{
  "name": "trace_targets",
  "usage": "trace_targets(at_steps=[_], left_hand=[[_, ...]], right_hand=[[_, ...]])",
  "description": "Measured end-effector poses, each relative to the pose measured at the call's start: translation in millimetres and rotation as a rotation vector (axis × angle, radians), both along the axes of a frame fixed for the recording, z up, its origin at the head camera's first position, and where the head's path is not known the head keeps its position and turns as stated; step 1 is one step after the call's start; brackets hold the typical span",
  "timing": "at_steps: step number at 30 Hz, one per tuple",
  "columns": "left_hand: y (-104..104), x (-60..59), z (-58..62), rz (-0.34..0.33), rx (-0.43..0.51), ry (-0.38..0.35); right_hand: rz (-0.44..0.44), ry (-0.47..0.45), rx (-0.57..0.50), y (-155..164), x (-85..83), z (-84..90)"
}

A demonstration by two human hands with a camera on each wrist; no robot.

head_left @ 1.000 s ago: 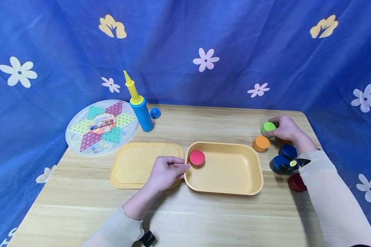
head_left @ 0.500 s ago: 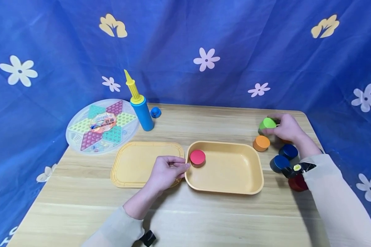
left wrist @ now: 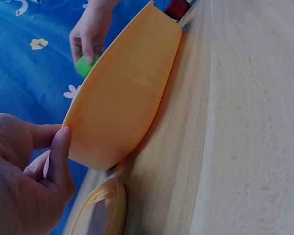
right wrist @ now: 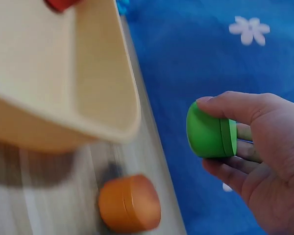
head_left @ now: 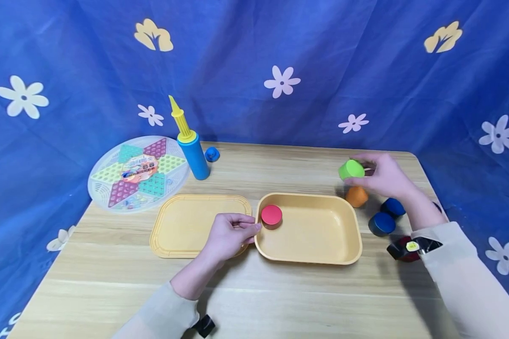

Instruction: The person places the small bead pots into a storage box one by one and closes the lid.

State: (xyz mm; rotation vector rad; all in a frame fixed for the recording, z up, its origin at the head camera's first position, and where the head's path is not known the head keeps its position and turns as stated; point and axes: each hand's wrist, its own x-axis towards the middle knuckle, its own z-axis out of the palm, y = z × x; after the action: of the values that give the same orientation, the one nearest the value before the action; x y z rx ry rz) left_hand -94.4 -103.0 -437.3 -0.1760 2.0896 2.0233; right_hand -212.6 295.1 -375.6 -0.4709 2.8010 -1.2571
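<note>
My left hand (head_left: 231, 235) pinches the left rim of a yellow-tan plastic box (head_left: 309, 261) between thumb and fingers; the left wrist view shows the box's outer wall (left wrist: 120, 93) from close by. Inside the box, at its left end, stands a red round piece (head_left: 271, 215). Beyond the box's right back corner, my right hand (head_left: 383, 176) grips a light green round lidded piece (head_left: 351, 170), held above the table. The thumb and fingers lie on opposite sides of the green piece (right wrist: 210, 132) in the right wrist view. Just below it sits an orange piece (head_left: 357, 197).
Two dark blue pieces (head_left: 381, 224) and a dark red piece (head_left: 407, 254), partly behind the right wrist strap, stand at the right. Left of the box lies a flat tan lid (head_left: 191, 221). Farther back are a blue-yellow hand pump (head_left: 195, 155), a blue knob (head_left: 212, 154) and a star-patterned game board (head_left: 137, 174).
My right hand has lifted the green piece and carried it left, over near the orange piece. The left hand stays on the box rim.
</note>
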Motion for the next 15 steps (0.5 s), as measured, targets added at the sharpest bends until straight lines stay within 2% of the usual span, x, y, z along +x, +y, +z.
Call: trace_targets(at_steps=[5,8,15], left_hand=[[2,-0.8,-1.0,-0.003,0.009,0.002],[3,-0.7,-1.0,-0.005,0.013,0.011],[3,-0.1,-1.0,-0.002,0.02,0.008]], right_hand=[[0.049,0.01,-0.014,-20,12.1,5.4],[0.097,0.026,0.006,-30,19.1,8.7],[0.218,0.068,-0.025,-54,35.8,10.5]])
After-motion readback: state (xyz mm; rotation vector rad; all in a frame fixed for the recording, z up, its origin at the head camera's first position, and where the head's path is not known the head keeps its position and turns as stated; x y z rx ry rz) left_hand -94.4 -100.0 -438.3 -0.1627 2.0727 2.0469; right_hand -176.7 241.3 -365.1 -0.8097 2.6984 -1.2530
